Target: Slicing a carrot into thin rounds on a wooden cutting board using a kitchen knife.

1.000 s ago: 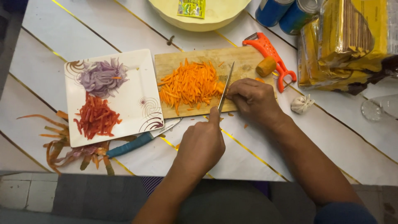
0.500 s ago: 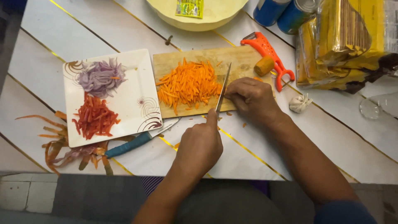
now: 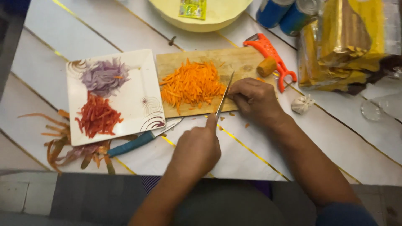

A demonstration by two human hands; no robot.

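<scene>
A wooden cutting board (image 3: 184, 62) lies beyond both hands; a large heap of carrot strips (image 3: 191, 83) sits left of the knife (image 3: 223, 97), already cut; left hand (image 3: 197, 150) grips the knife's handle, fist closed; right hand (image 3: 255, 100) curls over a hidden remaining piece.

Orange carrot shreds (image 3: 191, 85), white plate (image 3: 138, 90) with brown swirls, purple onion shreds (image 3: 102, 76), red-orange peeler (image 3: 270, 54), teal-handled knife (image 3: 133, 144)

We see a pale matt wooden chopping board (image 3: 234, 62), a thin bright metal knife blade (image 3: 224, 97), a glossy white ceramic square plate (image 3: 138, 90), shiny orange plastic peeler (image 3: 272, 56) and crinkled glossy yellow plastic packets (image 3: 343, 46) on the smooth white surface (image 3: 63, 42).
</scene>
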